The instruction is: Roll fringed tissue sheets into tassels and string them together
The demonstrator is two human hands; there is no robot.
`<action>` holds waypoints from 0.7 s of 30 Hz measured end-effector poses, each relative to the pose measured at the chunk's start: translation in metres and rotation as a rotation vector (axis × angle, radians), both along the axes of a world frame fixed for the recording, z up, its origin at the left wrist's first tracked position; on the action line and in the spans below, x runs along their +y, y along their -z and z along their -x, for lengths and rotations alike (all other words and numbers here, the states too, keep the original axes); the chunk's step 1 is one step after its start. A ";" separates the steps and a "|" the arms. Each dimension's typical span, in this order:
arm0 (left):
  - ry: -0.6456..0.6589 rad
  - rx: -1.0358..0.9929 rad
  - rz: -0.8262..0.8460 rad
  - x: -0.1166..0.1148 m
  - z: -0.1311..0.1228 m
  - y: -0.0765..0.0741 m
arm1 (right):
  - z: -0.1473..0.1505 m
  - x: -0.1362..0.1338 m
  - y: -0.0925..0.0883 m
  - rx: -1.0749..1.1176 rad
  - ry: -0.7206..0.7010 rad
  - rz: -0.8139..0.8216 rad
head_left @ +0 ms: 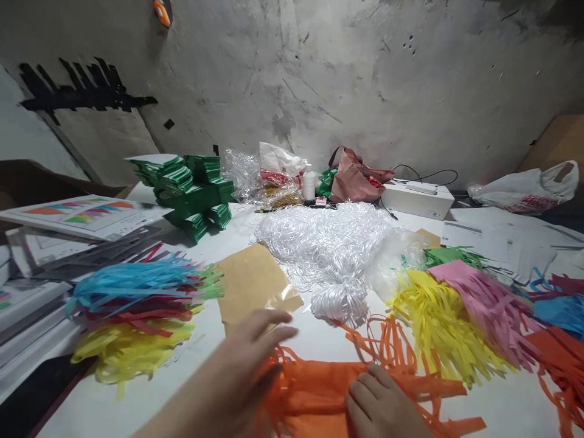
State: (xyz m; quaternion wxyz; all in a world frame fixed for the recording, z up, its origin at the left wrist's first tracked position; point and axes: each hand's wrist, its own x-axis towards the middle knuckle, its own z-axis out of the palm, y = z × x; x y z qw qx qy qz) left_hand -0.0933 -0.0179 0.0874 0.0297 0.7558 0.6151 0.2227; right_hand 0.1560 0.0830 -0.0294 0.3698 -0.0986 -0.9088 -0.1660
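Observation:
An orange tissue paper tassel sheet [319,389] lies flat at the front of the white table, its fringed strips spreading to both sides. My left hand [249,359] is over the sheet's left fringe, fingers stretched and apart, slightly blurred; its thumb is partly hidden. At the sheet's right part, my right hand [381,404] has its fingers curled down on the paper, near the upper edge. Beyond my hands are a brown paper sheet [250,277] and a large heap of white ribbon [323,237] with a tied bundle [340,301] at its front.
Blue, red and yellow fringes [137,289] lie at left beside stacked printed boxes [82,216]. Green folded packs [196,191] stand behind. Yellow [442,322] and pink fringes [483,298] lie right. A white bottle [309,182], white box [417,198] and plastic bag [524,188] are along the wall.

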 end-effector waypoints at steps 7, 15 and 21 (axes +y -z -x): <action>0.176 0.341 -0.194 0.023 -0.081 0.100 | -0.007 0.002 -0.002 0.017 -0.053 0.093; 0.146 0.294 -0.144 0.005 -0.046 0.106 | -0.005 0.008 -0.005 0.002 0.029 0.058; -0.043 0.199 0.204 0.012 -0.043 0.071 | -0.012 0.011 -0.005 -0.027 0.164 0.266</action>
